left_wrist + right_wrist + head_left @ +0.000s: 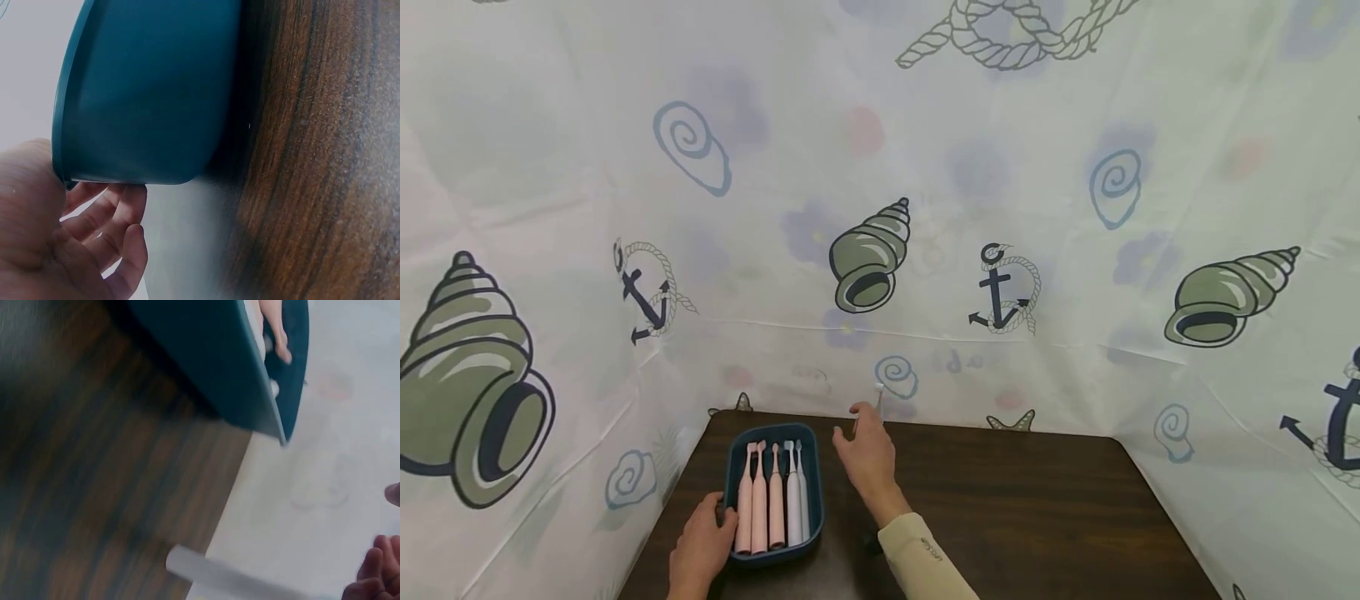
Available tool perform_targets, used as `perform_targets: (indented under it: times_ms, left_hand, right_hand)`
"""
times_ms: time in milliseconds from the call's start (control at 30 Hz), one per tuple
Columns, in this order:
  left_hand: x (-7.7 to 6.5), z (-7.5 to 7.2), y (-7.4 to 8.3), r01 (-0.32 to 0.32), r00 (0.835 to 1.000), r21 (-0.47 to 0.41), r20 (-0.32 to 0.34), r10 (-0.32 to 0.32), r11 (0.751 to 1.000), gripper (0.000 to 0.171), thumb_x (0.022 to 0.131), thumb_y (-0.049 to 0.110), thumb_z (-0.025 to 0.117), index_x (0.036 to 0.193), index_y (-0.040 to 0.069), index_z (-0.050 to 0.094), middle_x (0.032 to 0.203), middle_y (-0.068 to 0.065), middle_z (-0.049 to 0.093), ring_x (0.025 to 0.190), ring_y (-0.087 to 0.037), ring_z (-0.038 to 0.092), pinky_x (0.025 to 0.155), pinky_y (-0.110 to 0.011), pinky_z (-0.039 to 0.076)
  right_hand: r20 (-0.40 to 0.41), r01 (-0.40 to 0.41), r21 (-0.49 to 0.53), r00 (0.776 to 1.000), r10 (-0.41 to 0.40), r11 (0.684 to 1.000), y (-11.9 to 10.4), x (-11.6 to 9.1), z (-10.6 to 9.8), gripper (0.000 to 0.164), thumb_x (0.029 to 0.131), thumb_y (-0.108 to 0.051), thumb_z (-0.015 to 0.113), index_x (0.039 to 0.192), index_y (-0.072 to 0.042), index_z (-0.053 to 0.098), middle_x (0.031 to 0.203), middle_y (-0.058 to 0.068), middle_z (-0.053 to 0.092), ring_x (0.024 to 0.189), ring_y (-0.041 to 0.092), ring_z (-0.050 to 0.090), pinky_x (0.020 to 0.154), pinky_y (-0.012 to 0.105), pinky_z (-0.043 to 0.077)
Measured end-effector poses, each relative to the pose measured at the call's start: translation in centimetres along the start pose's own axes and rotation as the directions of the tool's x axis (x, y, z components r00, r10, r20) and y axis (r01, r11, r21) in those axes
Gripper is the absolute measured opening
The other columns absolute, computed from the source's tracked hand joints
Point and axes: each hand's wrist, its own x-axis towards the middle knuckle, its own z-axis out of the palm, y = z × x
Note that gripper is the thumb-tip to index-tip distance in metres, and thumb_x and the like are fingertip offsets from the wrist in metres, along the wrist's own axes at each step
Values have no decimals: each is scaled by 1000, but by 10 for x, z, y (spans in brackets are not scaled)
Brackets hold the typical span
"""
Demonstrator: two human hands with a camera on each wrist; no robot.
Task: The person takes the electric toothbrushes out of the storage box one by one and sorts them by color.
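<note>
Left hand steadies the toothbrush tray, right hand lifts one white brush

The left hand (700, 546) rests against the near-left corner of the dark teal tray (814, 492), fingers loosely curled at its rim — the tray sits at the left end of the dark wooden table (1037, 508), holding three pink electric toothbrushes (759, 500) and two white ones (795, 496). Just right of the tray, the right hand (868, 454) pinches a white toothbrush (877, 400), held upright above the table — head up.

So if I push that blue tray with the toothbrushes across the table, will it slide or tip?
The blue tray looks low and flat-bottomed, so it probably slides. The toothbrushes lie flat, likely shifting only slightly. The left hand at its edge should steady it.
</note>
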Motion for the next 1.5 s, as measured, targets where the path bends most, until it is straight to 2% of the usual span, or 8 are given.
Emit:
perform_targets:
  times_ms: [200, 300, 533, 767, 933, 1033, 1233, 1500]
  left_hand:
    - [1, -9, -12, 29, 999, 19, 19, -29, 999, 53, 105, 27, 53, 148, -4, 49, 134, -30, 63, 115, -49, 65, 91, -74, 48]
    - [0, -11, -19, 53, 998, 21, 42, -54, 998, 55, 105, 28, 53, 148, -5, 47, 133, -30, 62, 115, -49, 65, 91, -73, 47]
    - [0, -10, -32, 41, 995, 21, 86, -43, 999, 58, 105, 30, 52, 148, -9, 45, 128, -29, 66, 109, -44, 68, 86, -69, 51]
    - [1, -6, -29, 40, 996, 18, 78, -41, 999, 58, 104, 31, 53, 146, -8, 47, 127, -28, 66, 109, -44, 68, 87, -69, 51]
    - [3, -2, -16, 40, 996, 8, 74, -41, 999, 57, 105, 30, 52, 148, -8, 46, 130, -30, 65, 112, -46, 67, 89, -70, 50]
    - [4, 2, -10, 32, 996, 3, 85, -32, 999, 57, 107, 30, 52, 149, -8, 45, 133, -32, 63, 114, -47, 66, 91, -71, 49]
    - [9, 6, -7, 21, 994, -11, 105, -20, 1000, 59, 106, 31, 53, 149, -7, 45, 133, -31, 64, 114, -48, 66, 89, -70, 49]
    - [14, 4, -9, 27, 995, -8, 97, -26, 1000, 59, 106, 32, 51, 149, -9, 47, 131, -30, 62, 115, -48, 65, 89, -70, 50]
  right_hand:
    - [115, 37, -65, 993, -30, 997, -25, -20, 24, 33, 98, -40, 77, 123, -22, 69, 83, -12, 61, 63, 3, 50, 60, 28, 44]
    - [197, 72, -113, 979, -48, 991, -35, -32, 35, 35, 98, -43, 77, 126, -24, 69, 92, -11, 70, 66, 5, 57, 63, 32, 50]
    - [425, 101, -173, 905, -19, 980, -46, -51, 52, 48, 96, -40, 79, 139, -24, 64, 131, -2, 69, 80, 16, 69, 75, 43, 61]
    - [471, 79, -269, 880, 59, 960, -52, -51, 61, 53, 93, -41, 77, 141, -20, 66, 130, 0, 70, 93, 22, 73, 81, 46, 62]
    - [546, 98, -349, 830, 117, 932, -60, -46, 57, 23, 94, -40, 74, 92, -18, 78, 89, -2, 73, 73, 20, 67, 69, 40, 57]
    - [573, 111, -384, 807, 142, 917, -60, -46, 58, 29, 93, -40, 75, 72, -20, 70, 75, -3, 67, 66, 19, 62, 64, 38, 54]
    - [557, 98, -428, 812, 176, 899, -55, -47, 63, 17, 91, -38, 80, 92, -21, 79, 89, -3, 75, 78, 21, 70, 74, 42, 60]
    - [546, 102, -460, 816, 190, 882, -59, -40, 66, 15, 92, -38, 80, 92, -22, 80, 88, -4, 76, 78, 19, 70, 73, 40, 60]
